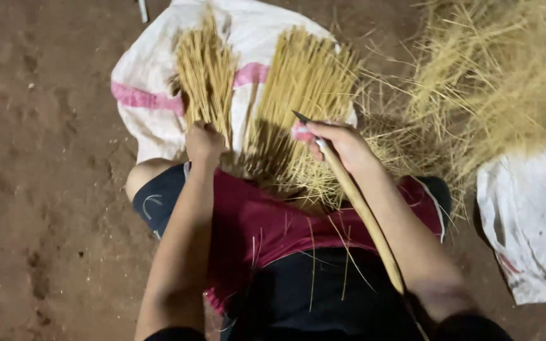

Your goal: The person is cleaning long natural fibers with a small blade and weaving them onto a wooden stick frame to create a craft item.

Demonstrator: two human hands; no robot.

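Straw bundle [206, 69] gripped upright in closed left hand [204, 144] over sack [153, 95]; right hand [342, 145] clamped on knife [349, 189], blade angled toward second fanned bundle [304, 82] across lap.

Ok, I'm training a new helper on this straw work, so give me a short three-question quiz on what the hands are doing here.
1. True or false: the left hand grips a bundle of straw.
2. What does the right hand hold? A) a rope B) a long wooden stick with a blade C) nothing
3. What lies under the fanned straw?

Key: 1 true. 2 B. 3 a white sack with a pink stripe.
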